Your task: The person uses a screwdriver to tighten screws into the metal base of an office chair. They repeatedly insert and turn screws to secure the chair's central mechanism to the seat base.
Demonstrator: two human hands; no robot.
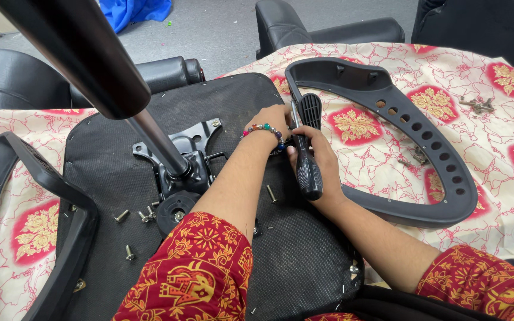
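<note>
Head view: my right hand [313, 156] grips a screwdriver [308, 151] at the armrest [388, 107], left hand [272, 119] closed steadying its bracket; loose screws [141, 217] lower left on the seat underside [120, 160], second armrest [43, 196] unattached.

Black-handled screwdriver [308, 169] upright against black armrest [411, 119]

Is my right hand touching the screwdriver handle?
Touching. The head view shows the right hand wrapped around the black screwdriver handle, no gap visible.

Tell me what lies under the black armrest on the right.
Under the armrest lies a floral cloth with loose screws; its mounting end rests on the black seat underside, hidden by both hands.
</note>
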